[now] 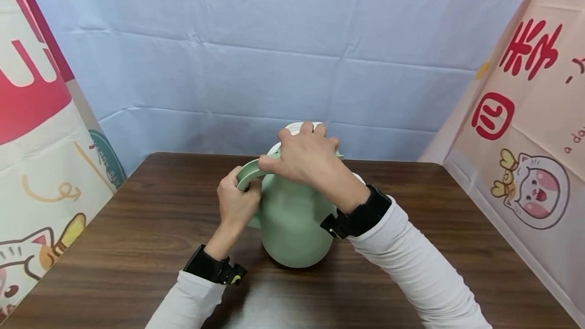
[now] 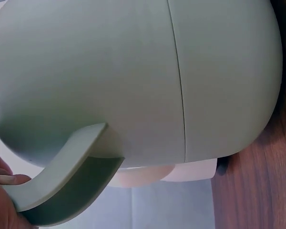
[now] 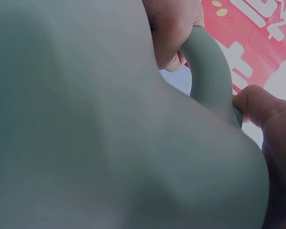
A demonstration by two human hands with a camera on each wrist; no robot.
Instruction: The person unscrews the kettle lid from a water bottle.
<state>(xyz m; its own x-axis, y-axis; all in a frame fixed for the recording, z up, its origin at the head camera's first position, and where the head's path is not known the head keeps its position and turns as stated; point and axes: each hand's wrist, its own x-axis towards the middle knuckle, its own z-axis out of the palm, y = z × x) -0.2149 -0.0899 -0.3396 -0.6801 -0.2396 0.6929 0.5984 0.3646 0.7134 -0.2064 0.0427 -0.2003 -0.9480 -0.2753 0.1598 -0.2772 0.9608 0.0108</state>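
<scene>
A pale green thermos jug [image 1: 294, 222] stands upright on the dark wooden table. My left hand [image 1: 238, 199] grips its curved handle [image 1: 250, 170] on the left side; the left wrist view shows the handle [image 2: 62, 181] with fingers round it. Over the jug's top, my right hand [image 1: 306, 156] holds the lid, its fingers bent down over the far side and its thumb near the top of the handle. The lid itself is mostly hidden under that hand. The jug's body [image 3: 109, 124] fills much of the right wrist view.
Behind the jug, mostly hidden by it, is a white thing [image 1: 296, 127] with a ridged top. The wooden table [image 1: 183, 217] ends at a pale blue cloth backdrop [image 1: 228, 65]. Printed cloths hang on the left [image 1: 41, 176] and right [image 1: 525, 141].
</scene>
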